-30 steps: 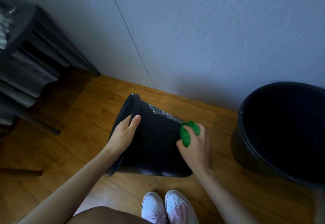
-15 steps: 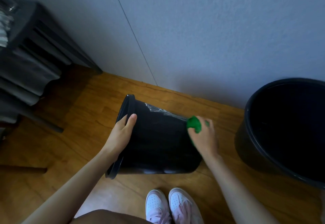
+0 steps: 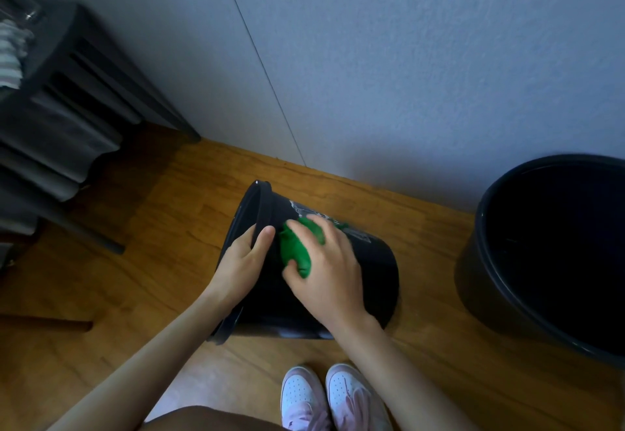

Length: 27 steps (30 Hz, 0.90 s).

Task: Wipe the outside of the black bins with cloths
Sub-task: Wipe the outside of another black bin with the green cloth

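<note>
While aslant, black bin (cloth outside)

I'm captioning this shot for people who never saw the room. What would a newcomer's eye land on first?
The bright green cloth stands out at centre, held by the right hand against the side of a small black plastic bin tipped over on the wooden floor. The left hand grips that bin's rim. A larger round black bin stands upright at the right edge.

Wood floor, grey wall w/ thin seam; dark slatted rack at left; white-pink shoes at btm.
</note>
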Motion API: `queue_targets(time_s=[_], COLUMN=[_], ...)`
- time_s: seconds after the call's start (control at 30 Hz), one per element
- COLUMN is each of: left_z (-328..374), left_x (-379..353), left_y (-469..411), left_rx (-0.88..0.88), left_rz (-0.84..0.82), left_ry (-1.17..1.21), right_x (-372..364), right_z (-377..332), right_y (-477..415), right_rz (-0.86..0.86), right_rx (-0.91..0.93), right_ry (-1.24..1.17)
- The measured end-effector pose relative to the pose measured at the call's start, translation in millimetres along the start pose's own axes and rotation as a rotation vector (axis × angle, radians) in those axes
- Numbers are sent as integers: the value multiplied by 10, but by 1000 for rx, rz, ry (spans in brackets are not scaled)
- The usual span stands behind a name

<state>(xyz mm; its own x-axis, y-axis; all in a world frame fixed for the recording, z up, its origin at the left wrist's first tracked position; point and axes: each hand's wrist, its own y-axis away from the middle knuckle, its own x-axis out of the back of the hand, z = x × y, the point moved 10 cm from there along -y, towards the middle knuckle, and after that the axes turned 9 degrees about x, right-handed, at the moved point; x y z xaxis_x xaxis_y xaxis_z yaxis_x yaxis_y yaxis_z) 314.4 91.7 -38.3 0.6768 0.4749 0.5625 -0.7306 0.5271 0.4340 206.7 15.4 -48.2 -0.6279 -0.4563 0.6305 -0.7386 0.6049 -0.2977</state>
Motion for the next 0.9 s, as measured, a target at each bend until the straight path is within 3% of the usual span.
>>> queue_targets(time_s=[0.13, 0.3, 0.4, 0.53, 0.77, 0.9], left_z=[-45, -118, -108, -79, 20, -28], left_x=[38, 75, 54, 38, 1, 8], left_y=[8, 20, 23, 14, 34, 49], left_rx=[19, 44, 56, 53, -35, -13], left_rz=[11, -11, -29, -14, -1, -24], left_ry=[23, 121, 135, 109, -10, 14], right_x=[-58, -89, -11, 50, 21, -46], right_z=[198, 1504, 1851, 1445, -116, -14], right_y=[-208, 3, 298, 366, -48, -321], right_rz=[-53, -143, -171, -124, -5, -73], right_rx=[-43, -469, -577, -479, -3, -55], right_ry=[32, 116, 148, 123, 14, 11])
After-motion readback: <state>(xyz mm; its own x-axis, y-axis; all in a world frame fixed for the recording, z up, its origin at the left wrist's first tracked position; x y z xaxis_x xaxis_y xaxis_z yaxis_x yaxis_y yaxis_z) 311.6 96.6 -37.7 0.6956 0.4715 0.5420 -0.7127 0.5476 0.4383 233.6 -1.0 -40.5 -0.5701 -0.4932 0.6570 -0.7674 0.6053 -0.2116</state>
